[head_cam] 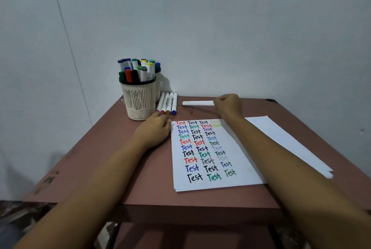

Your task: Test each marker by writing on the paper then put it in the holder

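A white sheet of paper [236,180] covered with rows of coloured "Test" words lies on the brown table [140,178]. A cream ribbed holder [139,100] at the back left is packed with several capped markers. Several white markers [167,103] lie side by side just right of the holder, caps toward me. My left hand [155,130] rests at the paper's upper left corner, its fingertips touching those caps. My right hand [228,106] is curled round one end of a white marker [197,103] lying sideways beyond the paper's far edge.
A second cup [159,80] with markers stands behind the holder against the grey wall. More blank white sheets [291,144] lie angled to the right of the written page. The table's front edge runs below the paper.
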Tool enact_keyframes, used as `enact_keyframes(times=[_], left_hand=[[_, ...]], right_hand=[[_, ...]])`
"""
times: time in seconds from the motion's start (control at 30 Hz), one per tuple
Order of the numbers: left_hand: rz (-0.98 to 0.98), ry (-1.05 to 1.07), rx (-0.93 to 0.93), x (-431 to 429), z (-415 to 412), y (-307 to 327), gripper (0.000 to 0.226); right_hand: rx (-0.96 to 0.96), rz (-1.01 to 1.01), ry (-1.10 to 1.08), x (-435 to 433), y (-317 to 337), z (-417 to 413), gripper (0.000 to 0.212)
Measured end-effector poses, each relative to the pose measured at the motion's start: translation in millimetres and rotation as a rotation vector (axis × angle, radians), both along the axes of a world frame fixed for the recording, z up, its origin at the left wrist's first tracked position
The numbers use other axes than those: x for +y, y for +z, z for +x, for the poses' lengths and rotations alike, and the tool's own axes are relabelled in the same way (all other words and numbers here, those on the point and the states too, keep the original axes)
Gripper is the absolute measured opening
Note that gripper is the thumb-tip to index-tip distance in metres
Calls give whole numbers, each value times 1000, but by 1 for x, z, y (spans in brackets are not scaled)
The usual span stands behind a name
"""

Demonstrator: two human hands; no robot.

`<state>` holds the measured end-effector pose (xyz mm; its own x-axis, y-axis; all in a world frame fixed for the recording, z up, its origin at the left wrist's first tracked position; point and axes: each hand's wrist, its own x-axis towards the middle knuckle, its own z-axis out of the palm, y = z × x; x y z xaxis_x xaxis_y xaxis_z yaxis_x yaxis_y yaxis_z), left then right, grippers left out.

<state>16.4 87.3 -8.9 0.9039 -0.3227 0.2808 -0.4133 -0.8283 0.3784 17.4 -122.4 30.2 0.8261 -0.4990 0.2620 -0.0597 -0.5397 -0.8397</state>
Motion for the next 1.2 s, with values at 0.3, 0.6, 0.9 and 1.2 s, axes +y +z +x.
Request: enact_keyframes(times=[0.3,0.6,0.9,1.2], left_hand=[[-18,-241,-343,-19,-5,9,37],[-10,-342,-172,-51,-1,22,42],[-142,-331,-136,-68,-8,10,25],[-250,-406,-86,-68,-16,13,21]], right_hand=[[-174,550,165,-40,0,-59,16],[-217,639,42,-40,-12,-63,31],[-168,947,326,-28,-8,-67,32],[-111,771,526,-19,-17,-63,18]])
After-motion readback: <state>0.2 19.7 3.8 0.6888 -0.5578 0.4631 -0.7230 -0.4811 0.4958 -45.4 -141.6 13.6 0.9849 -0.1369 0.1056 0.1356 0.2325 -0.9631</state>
